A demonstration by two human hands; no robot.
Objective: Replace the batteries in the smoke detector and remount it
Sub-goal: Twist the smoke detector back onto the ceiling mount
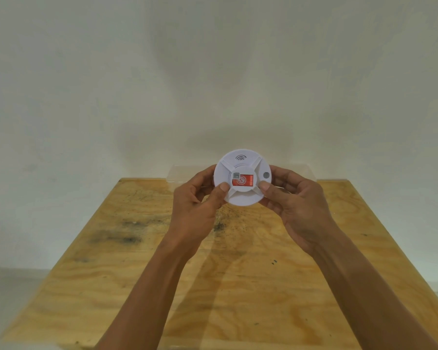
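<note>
Detector (242, 178) is held up in the air over the far end of the table (137, 286), between both hands, front face toward the person: red label in the middle, grey button on its right side, sounder slots at the top. Left hand (195, 198) grasps the left rim, thumb laid on the face just left of the label, fingers curled behind. Right hand (296, 198) grasps the right rim the same way, thumb on the face just below the button. Both grips are closed on the detector and neither hand is nearer; it sits dead centre between them. The disc is round, so no long axis; the axis that matters runs through its centre, near to far, which reads as a setup for a counter-twist of body against base, or a flip to reach the back. Just my guess. Hidden: the whole back side, so the battery door, any mount plate and the fingertips behind can't be seen. No batteries in sight. A clear box-like thing (301, 173) sits behind the hands at the table's far edge, hard to make out.
</note>
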